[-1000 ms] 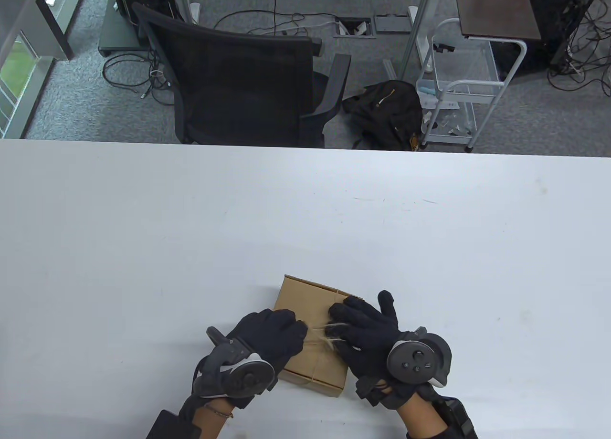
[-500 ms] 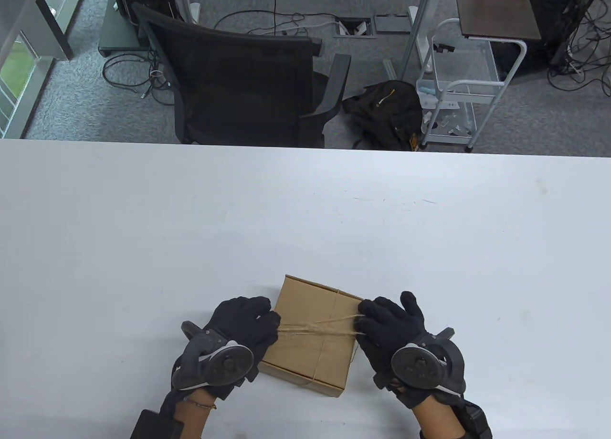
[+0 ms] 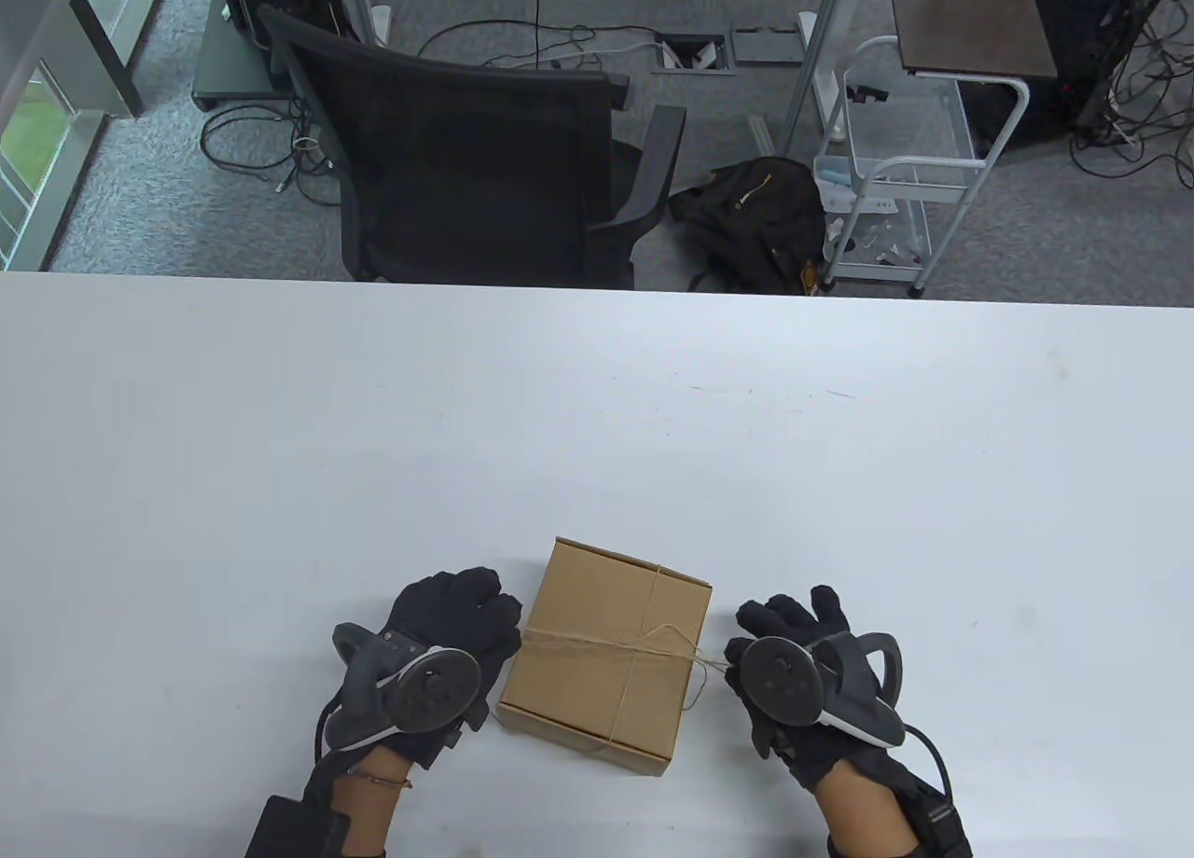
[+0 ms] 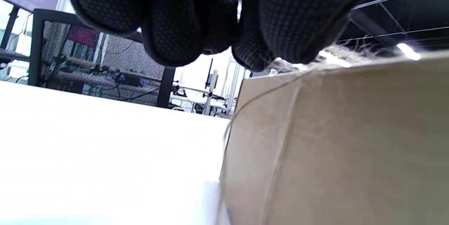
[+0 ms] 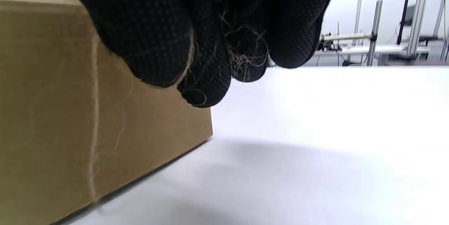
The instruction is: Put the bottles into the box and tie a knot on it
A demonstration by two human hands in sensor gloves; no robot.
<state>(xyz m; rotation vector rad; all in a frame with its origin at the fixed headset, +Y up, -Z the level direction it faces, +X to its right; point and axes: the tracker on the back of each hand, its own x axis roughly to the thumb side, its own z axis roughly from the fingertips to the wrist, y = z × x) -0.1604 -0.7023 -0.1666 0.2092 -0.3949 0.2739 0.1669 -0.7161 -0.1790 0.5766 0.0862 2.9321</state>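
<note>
The closed brown cardboard box (image 3: 606,657) sits near the front edge of the white table (image 3: 597,410), at about 6 o'clock, wrapped crosswise in thin jute twine (image 3: 597,643). No bottles show; presumably they are inside.

The black-gloved left hand (image 3: 448,634) is at the box's 9 o'clock side and the black-gloved right hand (image 3: 793,653) at its 3 o'clock side, each just beside it. The taut run of twine lies along the 9-to-3 line, straight between them, so tightening means pulling outward along that axis; neither hand is clearly nearer.

Both hands have their fingers curled and pinched around a twine end; the wrist views show fibres caught at the fingertips (image 5: 245,60).

Half a second ago both hands overlapped the box's top edges; now they have drawn apart, clear of the lid, and the twine has cinched down flatter.
</note>
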